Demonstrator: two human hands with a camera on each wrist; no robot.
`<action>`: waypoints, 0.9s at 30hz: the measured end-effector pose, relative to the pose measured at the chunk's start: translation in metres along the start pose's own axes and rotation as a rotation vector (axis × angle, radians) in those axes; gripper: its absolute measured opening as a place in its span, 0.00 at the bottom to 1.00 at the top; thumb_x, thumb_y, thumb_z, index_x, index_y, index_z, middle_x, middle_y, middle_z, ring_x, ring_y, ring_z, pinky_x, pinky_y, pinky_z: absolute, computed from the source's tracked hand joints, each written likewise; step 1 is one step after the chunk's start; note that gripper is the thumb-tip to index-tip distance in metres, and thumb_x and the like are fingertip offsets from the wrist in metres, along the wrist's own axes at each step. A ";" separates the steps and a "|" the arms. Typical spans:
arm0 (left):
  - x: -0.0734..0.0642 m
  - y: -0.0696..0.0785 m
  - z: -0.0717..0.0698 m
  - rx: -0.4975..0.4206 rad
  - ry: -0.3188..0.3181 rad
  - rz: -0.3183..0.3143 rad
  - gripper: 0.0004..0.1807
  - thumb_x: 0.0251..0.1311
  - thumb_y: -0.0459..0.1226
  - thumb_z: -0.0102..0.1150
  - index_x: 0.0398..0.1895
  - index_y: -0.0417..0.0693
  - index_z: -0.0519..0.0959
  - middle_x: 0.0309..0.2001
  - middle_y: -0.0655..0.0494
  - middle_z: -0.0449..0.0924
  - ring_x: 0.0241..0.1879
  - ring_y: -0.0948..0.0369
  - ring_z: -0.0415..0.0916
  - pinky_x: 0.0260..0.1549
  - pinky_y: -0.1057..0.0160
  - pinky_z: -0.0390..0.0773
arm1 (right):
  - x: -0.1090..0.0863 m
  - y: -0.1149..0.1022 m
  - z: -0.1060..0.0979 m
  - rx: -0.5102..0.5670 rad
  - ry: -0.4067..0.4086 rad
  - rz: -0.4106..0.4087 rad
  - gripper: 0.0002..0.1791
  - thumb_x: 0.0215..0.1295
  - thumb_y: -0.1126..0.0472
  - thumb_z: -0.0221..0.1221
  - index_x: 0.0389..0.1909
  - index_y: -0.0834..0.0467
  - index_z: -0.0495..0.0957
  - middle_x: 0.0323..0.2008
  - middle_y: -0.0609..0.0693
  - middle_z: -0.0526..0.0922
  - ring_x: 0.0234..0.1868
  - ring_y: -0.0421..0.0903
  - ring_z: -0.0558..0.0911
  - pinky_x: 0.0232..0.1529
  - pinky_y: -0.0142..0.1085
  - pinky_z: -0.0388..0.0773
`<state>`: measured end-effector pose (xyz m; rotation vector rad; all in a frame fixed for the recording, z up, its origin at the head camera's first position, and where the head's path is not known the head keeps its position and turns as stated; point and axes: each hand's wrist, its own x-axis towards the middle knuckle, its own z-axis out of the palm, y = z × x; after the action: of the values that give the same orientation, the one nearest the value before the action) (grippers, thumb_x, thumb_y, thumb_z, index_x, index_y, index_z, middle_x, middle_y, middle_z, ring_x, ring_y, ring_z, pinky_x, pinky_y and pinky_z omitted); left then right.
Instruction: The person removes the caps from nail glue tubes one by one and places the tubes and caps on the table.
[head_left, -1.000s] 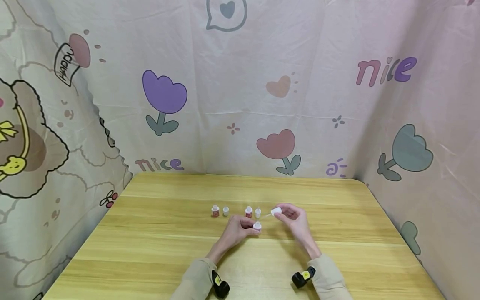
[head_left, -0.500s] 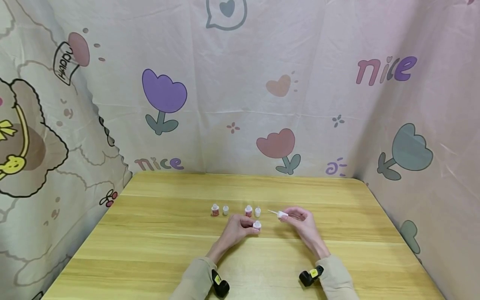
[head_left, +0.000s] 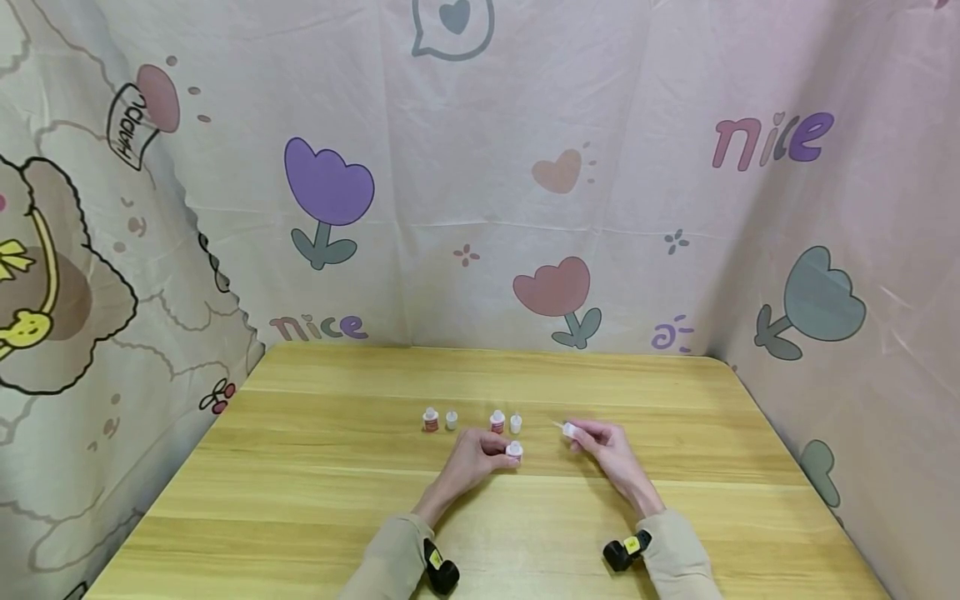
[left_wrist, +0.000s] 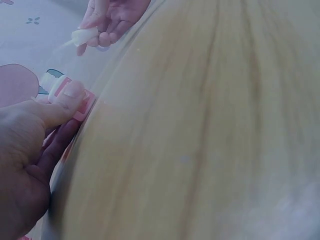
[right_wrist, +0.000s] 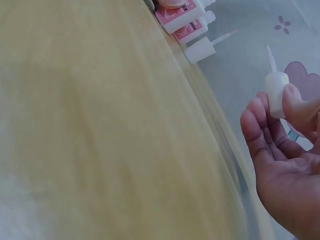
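My left hand [head_left: 471, 460] grips a small white bottle [head_left: 513, 451] with a pink label, upright on the table; thumb and fingers hold its sides, and its neck is uncapped. To the right, my right hand [head_left: 609, 450] pinches a white brush cap [head_left: 569, 430] between thumb and fingers, held off the table. A thin applicator stem sticks out of this cap, clear in the right wrist view [right_wrist: 271, 59]. Behind the left hand stand another uncapped bottle [head_left: 497, 422] and its white cap [head_left: 516, 424], set down with the stem upward.
Further left on the wooden table [head_left: 315, 500] are one more pink-labelled bottle [head_left: 431, 420] and a white cap [head_left: 452, 420]. A patterned cloth [head_left: 465, 283] hangs behind the table and along both sides. Black wrist cameras [head_left: 627, 551] sit on both sleeves.
My right hand has moved to the right and slightly nearer with the brush cap, turning it so the stem points up and left. The left hand and its bottle have stayed put.
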<state>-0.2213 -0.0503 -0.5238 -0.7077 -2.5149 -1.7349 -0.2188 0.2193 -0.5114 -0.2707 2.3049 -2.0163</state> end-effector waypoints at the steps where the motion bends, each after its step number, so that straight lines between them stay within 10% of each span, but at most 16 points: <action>1: 0.000 0.000 0.000 0.001 0.001 0.003 0.08 0.51 0.34 0.76 0.34 0.41 0.89 0.33 0.48 0.90 0.32 0.72 0.83 0.33 0.74 0.81 | 0.000 -0.001 0.000 -0.012 0.003 0.013 0.21 0.73 0.66 0.56 0.59 0.77 0.73 0.38 0.54 0.87 0.34 0.36 0.82 0.43 0.26 0.80; 27: -0.002 0.001 0.004 -0.018 0.002 -0.001 0.07 0.51 0.33 0.76 0.34 0.43 0.89 0.32 0.48 0.90 0.32 0.66 0.85 0.33 0.73 0.81 | 0.000 0.000 -0.001 -0.006 -0.001 0.019 0.19 0.67 0.72 0.59 0.56 0.78 0.71 0.42 0.60 0.83 0.38 0.37 0.83 0.44 0.28 0.83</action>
<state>-0.2184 -0.0475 -0.5246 -0.7059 -2.5017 -1.7594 -0.2189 0.2204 -0.5113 -0.2498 2.3047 -1.9998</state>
